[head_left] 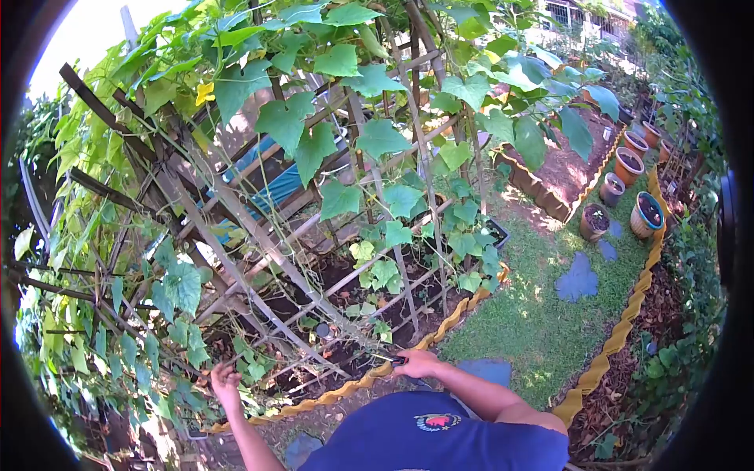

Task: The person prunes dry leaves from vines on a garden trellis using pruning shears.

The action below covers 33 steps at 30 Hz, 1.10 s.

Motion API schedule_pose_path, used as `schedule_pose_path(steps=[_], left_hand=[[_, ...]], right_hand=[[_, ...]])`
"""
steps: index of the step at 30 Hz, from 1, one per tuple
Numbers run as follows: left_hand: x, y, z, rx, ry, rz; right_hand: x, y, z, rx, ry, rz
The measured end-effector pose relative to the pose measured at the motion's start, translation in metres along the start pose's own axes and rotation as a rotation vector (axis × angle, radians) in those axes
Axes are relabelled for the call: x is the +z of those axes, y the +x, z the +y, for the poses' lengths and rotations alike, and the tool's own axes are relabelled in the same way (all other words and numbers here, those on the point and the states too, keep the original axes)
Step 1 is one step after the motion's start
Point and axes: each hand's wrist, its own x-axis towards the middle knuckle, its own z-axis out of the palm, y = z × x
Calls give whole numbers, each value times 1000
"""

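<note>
My right hand [418,363] is closed around a small dark-handled tool [399,361], which looks like pruning shears. Its thin tip points left, toward the foot of the lattice trellis [271,250]. My left hand [226,385] is raised at the lower left beside hanging vine leaves [195,345]. Its fingers are bent and look slightly apart, with nothing visible in them. Climbing vines with broad green leaves [382,138] cover the wooden slats, and a yellow flower [205,93] shows near the top left. Thin bare stems run down the slats between my hands.
Wavy yellow edging [357,386] borders the trellis bed in front of me. Grass [518,337] with flat grey stepping stones [577,278] lies to the right. Several plant pots [594,221] line the path near a raised soil bed [569,173].
</note>
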Motion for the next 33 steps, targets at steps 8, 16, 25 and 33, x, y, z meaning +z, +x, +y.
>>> schedule_pose_path(steps=[8,16,25,33], left_hand=[[64,-101,17,-208,227,-566],[87,-319,34,-566,-200,-1177],[114,-373,153,-261,-767,-1497],[281,-383,281,703,-486,-1294]], right_hand=[[97,-7,258,698,-56,-135],[87,-157,351,819,-143,-279],[34,-45,309,741,253,-40],[9,107,137,496,749,-161]])
